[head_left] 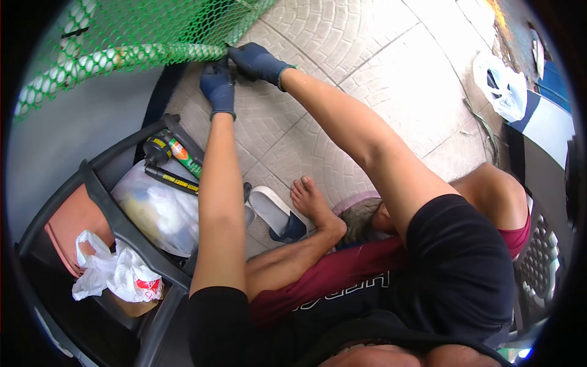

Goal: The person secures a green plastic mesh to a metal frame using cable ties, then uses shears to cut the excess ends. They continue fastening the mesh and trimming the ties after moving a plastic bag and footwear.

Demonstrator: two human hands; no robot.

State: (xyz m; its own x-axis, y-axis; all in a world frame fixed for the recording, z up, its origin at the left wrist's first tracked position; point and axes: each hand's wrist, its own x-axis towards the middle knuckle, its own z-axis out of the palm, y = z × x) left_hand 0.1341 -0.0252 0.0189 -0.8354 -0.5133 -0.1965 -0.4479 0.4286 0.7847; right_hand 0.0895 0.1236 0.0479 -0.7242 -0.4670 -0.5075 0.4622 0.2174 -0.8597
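Green plastic mesh [140,24] wraps a pale rail [122,58] at the upper left. Both my hands wear dark blue gloves and meet at the right end of this rail. My left hand [217,85] is at the mesh's lower edge, its fingers bunched by the rail end. Just right of it, my right hand [254,61] has its fingers curled against the mesh corner. Whatever sits between the fingertips is too small and dark to make out.
A black bin [92,183] at the lower left holds bags, a spray can and a pink container. A slipper [269,211] and bare foot are on the tiles [391,67]. At the right lies a white plastic bag [498,85]; a perforated chair [538,263] stands behind me.
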